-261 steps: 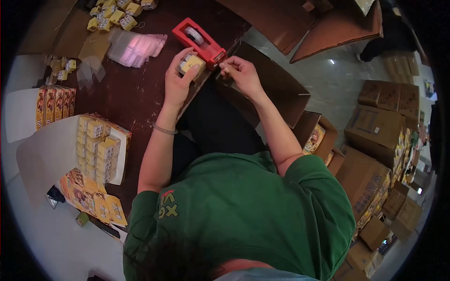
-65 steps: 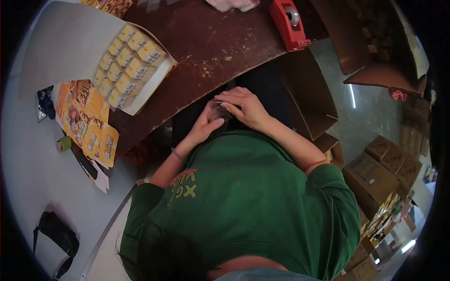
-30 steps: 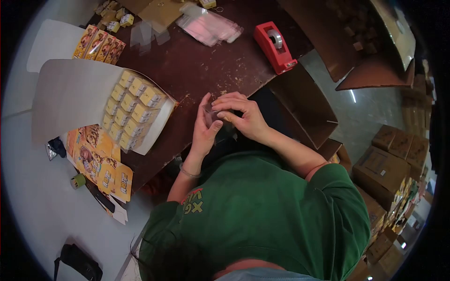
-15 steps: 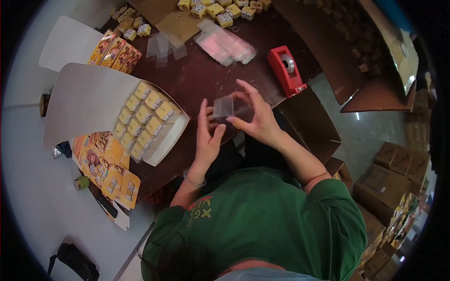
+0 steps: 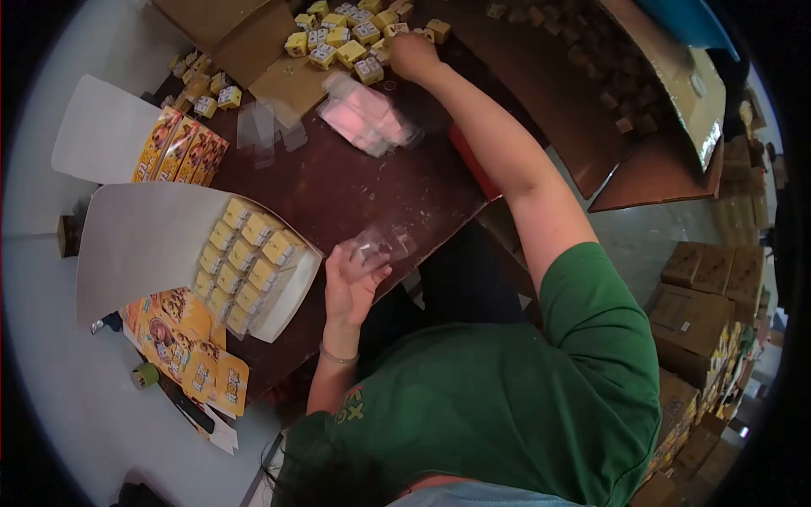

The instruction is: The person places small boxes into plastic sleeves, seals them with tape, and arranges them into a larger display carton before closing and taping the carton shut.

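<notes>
My left hand point(image 5: 351, 283) is closed around a clear plastic box point(image 5: 382, 248), held up over the table's front edge. Across the table, my right hand point(image 5: 414, 57) is stretched out to a pile of small yellow-and-white boxes point(image 5: 338, 36). Its fingers point away from me and are blurred, so whether they grip a box does not show. To the left stands an open white carton point(image 5: 291, 296) with a clear insert holding rows of the same small yellow boxes point(image 5: 241, 255).
Flat clear plastic sleeves point(image 5: 363, 114) and loose clear sheets point(image 5: 256, 135) lie on the dark table point(image 5: 296, 186). My right forearm partly covers a red tape dispenser point(image 5: 475, 165). Orange printed cartons point(image 5: 182, 148) stand at left. A large cardboard box point(image 5: 524, 76) is at right.
My right hand has left the clear box and reached far forward to the yellow pile. The clear box now stays in my left hand alone. The view has shifted.
</notes>
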### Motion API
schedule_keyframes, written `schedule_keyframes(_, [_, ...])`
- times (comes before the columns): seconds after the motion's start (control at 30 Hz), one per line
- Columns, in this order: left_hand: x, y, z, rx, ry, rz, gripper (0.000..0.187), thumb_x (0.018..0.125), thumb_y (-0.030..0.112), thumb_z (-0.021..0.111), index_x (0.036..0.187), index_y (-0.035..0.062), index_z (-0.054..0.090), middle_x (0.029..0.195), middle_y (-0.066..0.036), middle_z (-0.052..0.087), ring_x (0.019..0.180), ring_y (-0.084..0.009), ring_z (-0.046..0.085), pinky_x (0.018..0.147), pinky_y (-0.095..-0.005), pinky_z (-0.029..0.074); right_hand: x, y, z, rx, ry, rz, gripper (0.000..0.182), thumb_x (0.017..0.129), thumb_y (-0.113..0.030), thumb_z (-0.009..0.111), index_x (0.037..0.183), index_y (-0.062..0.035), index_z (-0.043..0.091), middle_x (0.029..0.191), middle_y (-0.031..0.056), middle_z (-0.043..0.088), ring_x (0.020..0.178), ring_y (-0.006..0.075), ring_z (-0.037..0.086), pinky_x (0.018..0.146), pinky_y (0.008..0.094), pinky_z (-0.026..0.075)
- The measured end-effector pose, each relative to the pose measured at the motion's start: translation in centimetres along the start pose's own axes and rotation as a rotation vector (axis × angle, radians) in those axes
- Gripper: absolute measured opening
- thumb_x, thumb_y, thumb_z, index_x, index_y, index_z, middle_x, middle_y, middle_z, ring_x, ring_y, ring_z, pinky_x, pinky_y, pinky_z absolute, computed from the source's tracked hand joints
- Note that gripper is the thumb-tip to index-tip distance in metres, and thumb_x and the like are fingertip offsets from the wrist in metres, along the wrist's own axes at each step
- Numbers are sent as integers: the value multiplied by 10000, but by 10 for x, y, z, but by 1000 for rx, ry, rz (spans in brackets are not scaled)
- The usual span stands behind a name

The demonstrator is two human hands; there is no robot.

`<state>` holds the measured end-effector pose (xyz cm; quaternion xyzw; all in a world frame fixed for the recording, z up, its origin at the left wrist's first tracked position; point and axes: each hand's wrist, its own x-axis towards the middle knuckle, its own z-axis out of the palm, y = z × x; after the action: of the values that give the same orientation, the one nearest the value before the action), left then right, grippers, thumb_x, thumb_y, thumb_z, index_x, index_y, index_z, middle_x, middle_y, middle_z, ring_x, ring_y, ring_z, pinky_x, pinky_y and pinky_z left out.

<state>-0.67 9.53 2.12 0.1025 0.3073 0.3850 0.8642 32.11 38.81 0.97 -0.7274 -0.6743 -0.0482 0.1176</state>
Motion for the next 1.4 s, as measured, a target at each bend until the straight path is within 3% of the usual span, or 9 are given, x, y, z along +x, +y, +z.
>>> schedule_keyframes(0.17, [-15,6,-14,27,92,-28,300,1000,423,476,1044,143,578,1064,-70,636,973,-281,629,804,-430,528,23,131,-22,-25,45,222,273,855,-261,626,1076,-125,711,1059,148,697,1017,361,647,888,445,525])
schedule_keyframes(0.4, [9,-3,-10,-19,26,-171,271,952,347,493,1085,129,584,1091,-58,611,990,-278,599,776,-408,513,-20,333,-32,-6,-129,498,522,866,-178,585,1374,-91,507,1388,186,521,1275,346,502,1061,409,420])
schedule_keyframes(0.5, [26,-10,-6,-17,80,-207,283,942,359,504,1080,127,588,1099,-62,616,987,-290,591,756,-416,512,-13,384,-2,-9,186,360,463,878,-73,510,1340,-94,539,1409,196,497,1321,362,455,1090,417,388])
schedule_keyframes(0.6, [38,-8,8,-44,40,-256,270,943,337,502,1059,112,596,1103,-87,615,1050,-267,565,923,-450,471,3,360,-8,130,257,223,492,875,-62,506,1363,-122,516,1442,191,463,1356,353,414,1123,419,346])
schedule_keyframes(0.77, [51,-5,14,28,49,-257,298,944,352,493,1082,105,586,1051,-76,615,974,-255,586,794,-436,502,35,335,0,229,215,230,500,884,-66,508,1375,-165,510,1433,168,487,1334,355,439,1107,451,361])
schedule_keyframes(0.87, [54,-9,19,89,22,-206,333,938,364,488,1113,92,566,1022,-80,608,932,-248,597,704,-402,533,29,358,15,11,-59,178,509,908,-112,547,1409,-79,465,1359,145,549,1230,320,549,1042,418,453])
schedule_keyframes(0.97, [55,-7,24,156,-101,-215,324,931,364,499,1079,80,554,940,-77,578,917,-265,606,694,-391,544,-21,272,-74,910,-252,628,455,939,-150,548,1374,-33,483,1288,122,588,1133,266,614,966,406,518])
schedule_keyframes(1.1, [56,-4,51,272,-173,-260,337,957,379,498,1068,66,551,939,-96,605,869,-247,626,659,-357,564,-125,165,-121,1747,-279,187,560,935,-254,611,1373,45,431,1275,164,585,1137,256,615,983,408,514])
schedule_keyframes(1.4, [34,-18,90,487,-405,-119,525,993,513,479,1221,42,512,938,-91,626,813,-174,634,627,-282,560,-272,-8,-176,1766,-512,254,467,889,-191,676,1288,-14,511,1141,65,642,992,123,617,885,276,483])
